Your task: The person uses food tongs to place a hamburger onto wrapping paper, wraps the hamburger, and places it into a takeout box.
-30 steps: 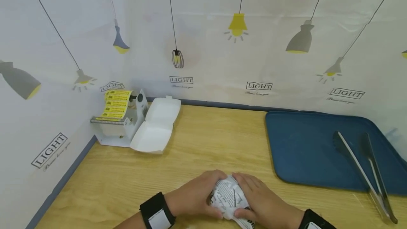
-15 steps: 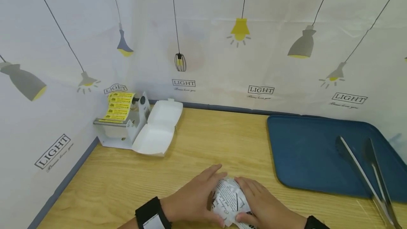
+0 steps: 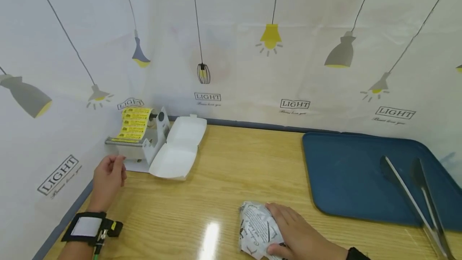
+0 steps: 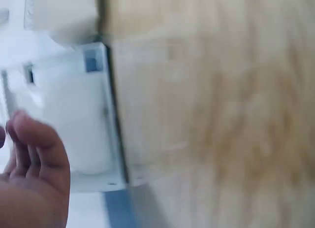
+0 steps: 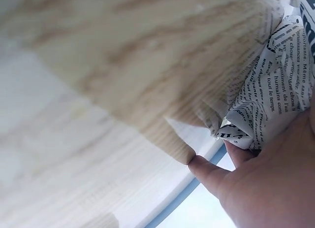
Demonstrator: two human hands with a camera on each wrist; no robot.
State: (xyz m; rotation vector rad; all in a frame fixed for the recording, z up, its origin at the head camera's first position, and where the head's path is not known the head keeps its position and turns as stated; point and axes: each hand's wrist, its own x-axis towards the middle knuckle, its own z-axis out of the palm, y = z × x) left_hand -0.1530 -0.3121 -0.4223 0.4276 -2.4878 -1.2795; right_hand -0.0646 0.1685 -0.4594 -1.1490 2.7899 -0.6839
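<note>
Where the packet was cupped from two sides half a second ago, only the right hand is kept on it now — the left hand has been taken off and carried out to the dispenser, just ahead of it. The packet has been left in about the same place on the table, against the inner side of the right hand, with more of its printed wrapper exposed where it was covered. The wrapping appears to be judged firm enough for one hand, and the work seems to be shifted toward the labels; no loose one can be seen.

Left forearm stretched forward, back of the hand turned up, fingers bent in below the dispenser's front edge. Whether anything is pinched, or the dispenser is touched, cannot be told — the left wrist view is blurred. By the right hand the packet is gripped at its outer side, fingers laid along the far part, thumb brought round the near part. The box is seen lying unfolded, beyond the left hand and to its right.
</note>
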